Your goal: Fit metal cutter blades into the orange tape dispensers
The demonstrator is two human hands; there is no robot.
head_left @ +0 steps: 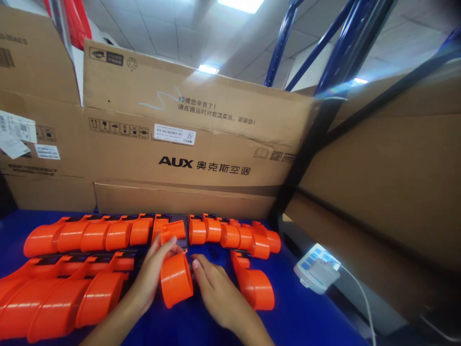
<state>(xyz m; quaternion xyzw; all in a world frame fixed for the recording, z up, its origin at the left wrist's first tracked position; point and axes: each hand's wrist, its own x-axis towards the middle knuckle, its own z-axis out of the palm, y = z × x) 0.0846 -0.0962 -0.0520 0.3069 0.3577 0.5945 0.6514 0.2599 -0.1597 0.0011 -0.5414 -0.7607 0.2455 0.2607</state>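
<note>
My left hand (153,264) is closed around the narrow upper part of an orange plastic tape dispenser (176,281), its thumb across the front. The dispenser is tilted, with its wide round ring hanging below my fingers. At the ring's right edge is my right hand (216,283), thumb and fingers bent together against the dispenser's side. Whether a small part sits between those fingertips is hidden. Just right of this hand, a similar dispenser (257,288) rests on the blue surface (298,322).
Rows of several orange dispensers (118,235) line the back and front left (61,300). Behind them stands a large cardboard box (201,187). A blue rack post (309,129) rises at right, above a white power strip (317,266) with a cable (363,293).
</note>
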